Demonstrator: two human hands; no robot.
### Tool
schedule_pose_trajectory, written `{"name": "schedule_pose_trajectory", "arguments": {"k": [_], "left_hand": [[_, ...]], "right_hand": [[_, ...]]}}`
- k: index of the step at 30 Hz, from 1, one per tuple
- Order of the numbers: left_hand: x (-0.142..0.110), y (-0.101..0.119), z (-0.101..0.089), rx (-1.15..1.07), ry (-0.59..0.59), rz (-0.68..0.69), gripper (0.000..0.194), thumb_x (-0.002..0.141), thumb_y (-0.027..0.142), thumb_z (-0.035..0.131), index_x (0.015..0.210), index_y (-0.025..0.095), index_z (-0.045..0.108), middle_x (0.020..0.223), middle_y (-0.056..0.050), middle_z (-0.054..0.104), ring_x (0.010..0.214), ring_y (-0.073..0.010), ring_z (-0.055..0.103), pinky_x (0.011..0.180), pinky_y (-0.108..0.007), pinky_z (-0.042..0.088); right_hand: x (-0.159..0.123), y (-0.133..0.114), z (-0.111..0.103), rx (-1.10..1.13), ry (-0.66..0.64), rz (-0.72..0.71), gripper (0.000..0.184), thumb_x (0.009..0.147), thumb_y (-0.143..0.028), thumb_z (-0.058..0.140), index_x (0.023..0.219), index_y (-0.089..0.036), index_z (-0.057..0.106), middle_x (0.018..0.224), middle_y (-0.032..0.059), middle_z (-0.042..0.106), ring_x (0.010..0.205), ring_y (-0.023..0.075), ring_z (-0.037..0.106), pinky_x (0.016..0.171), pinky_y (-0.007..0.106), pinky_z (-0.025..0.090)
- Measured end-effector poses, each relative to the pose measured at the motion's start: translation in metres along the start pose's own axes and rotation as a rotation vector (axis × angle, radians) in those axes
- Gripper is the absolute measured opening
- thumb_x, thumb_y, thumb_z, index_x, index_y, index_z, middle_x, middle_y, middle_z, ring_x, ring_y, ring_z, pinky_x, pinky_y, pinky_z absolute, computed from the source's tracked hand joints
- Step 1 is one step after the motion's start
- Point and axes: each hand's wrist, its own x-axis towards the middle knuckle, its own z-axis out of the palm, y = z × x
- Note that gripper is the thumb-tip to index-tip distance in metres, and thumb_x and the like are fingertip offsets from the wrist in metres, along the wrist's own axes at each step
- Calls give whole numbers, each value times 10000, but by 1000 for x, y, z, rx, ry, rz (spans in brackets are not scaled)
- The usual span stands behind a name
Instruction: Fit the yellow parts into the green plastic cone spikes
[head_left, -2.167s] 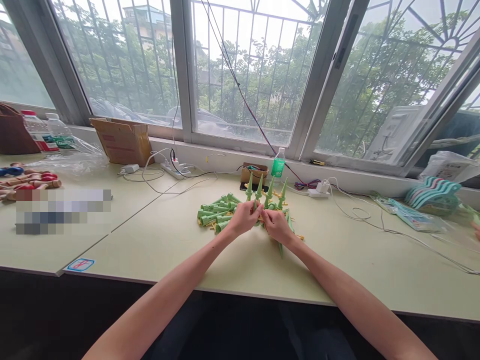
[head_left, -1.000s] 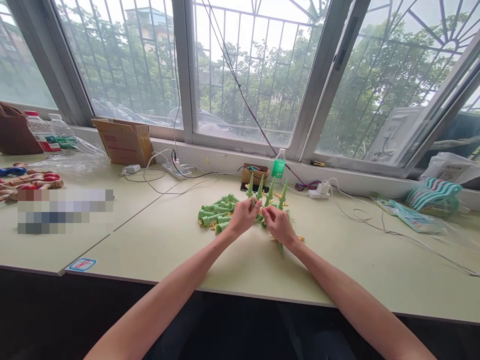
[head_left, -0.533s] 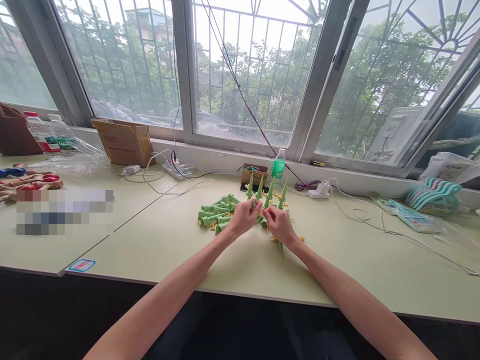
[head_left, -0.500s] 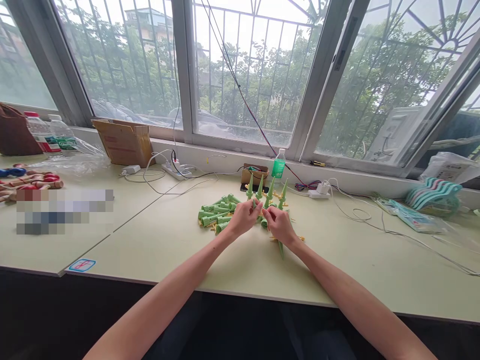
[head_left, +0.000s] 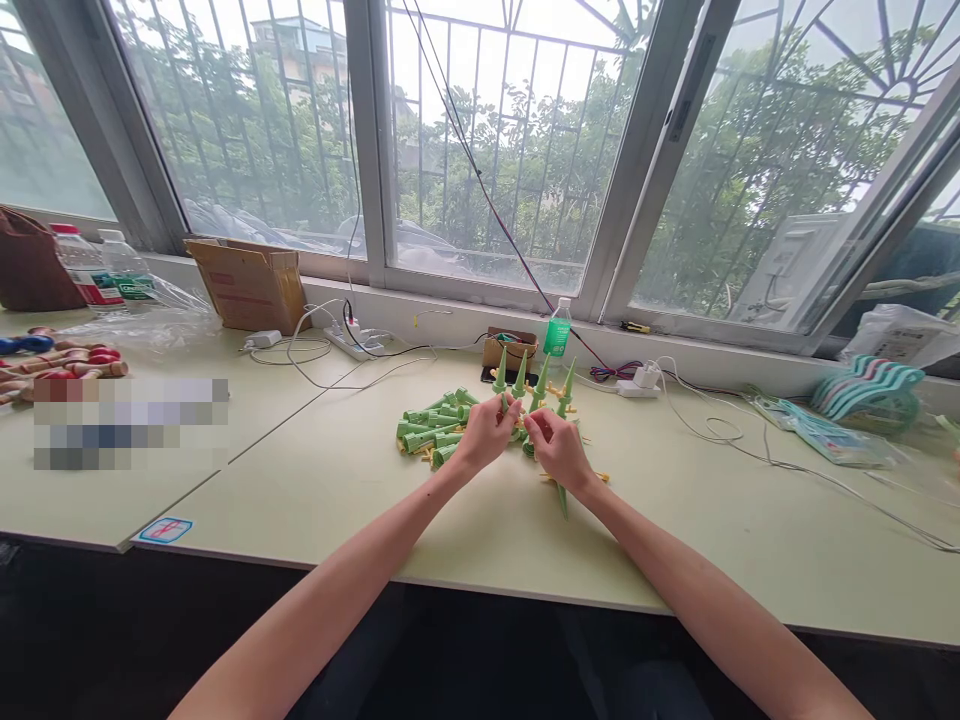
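Note:
My left hand is closed in a pinch on a small green plastic piece, most of it hidden by the fingers. Just to its right, my right hand is also pinched, and whatever lies between its fingertips is too small to make out. Behind both hands, several green plastic spikes stand with their points up, small yellow pieces at their bases. A heap of green tubular pieces lies beside my left hand. Under my right wrist, another green spike points towards me, near a yellow piece.
A green-labelled bottle and a small open box stand behind the spikes. White cables and a power strip run along the back. At the left are a cardboard box and wooden toys; teal items lie right.
The fingertips have shifted slightly, and the gap between my two hands looks a little wider. Everything else on the table stays as it was.

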Motion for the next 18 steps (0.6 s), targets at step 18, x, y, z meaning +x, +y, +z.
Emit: {"name": "schedule_pose_trajectory", "arguments": {"k": [18], "left_hand": [[-4, 4, -1, -28, -89, 41, 362, 907, 479, 439, 769, 174, 577, 478, 53, 478, 409, -86, 408, 462, -217, 370]], "right_hand": [[2, 5, 1, -40, 15, 16, 511, 942, -522, 393, 558, -189, 439, 465, -33, 420, 468, 102, 375, 500, 242, 294]]}}
